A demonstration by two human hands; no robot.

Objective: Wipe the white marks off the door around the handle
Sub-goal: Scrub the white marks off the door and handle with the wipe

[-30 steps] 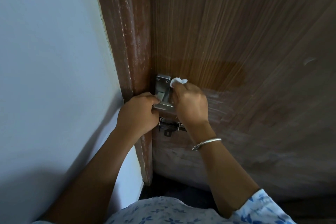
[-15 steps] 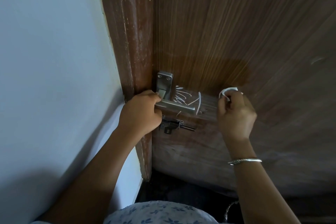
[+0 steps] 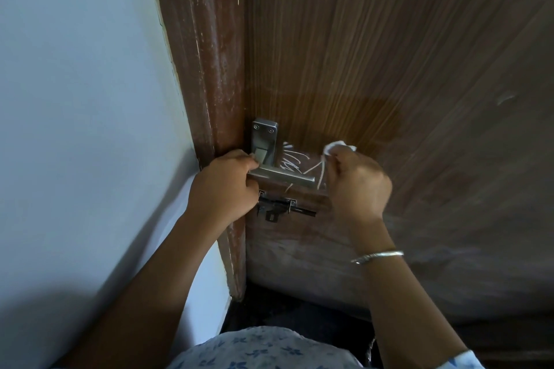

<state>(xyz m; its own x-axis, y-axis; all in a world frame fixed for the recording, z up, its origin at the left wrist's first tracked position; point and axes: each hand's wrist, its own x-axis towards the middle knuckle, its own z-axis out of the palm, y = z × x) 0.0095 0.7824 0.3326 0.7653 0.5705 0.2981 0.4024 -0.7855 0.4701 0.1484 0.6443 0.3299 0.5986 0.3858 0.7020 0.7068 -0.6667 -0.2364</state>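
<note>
White scribbled marks (image 3: pixel 295 163) lie on the brown wooden door (image 3: pixel 389 54) just right of the steel lever handle (image 3: pixel 284 175) and its backplate (image 3: pixel 264 139). My left hand (image 3: pixel 223 189) grips the inner end of the handle. My right hand (image 3: pixel 356 186) holds a small white tissue (image 3: pixel 337 147), which sticks out above the fingers at the right edge of the marks, against the door. A silver bangle sits on my right wrist.
A black slide bolt (image 3: pixel 284 208) is fixed to the door below the handle. The reddish door frame (image 3: pixel 207 69) and a pale wall (image 3: pixel 75 99) stand at the left. Faint smears cover the lower door. Dark floor lies below.
A second ago my right hand with the tissue was at the backplate; it swept right across the marks, then came back left to their right edge. My left hand has stayed on the handle.
</note>
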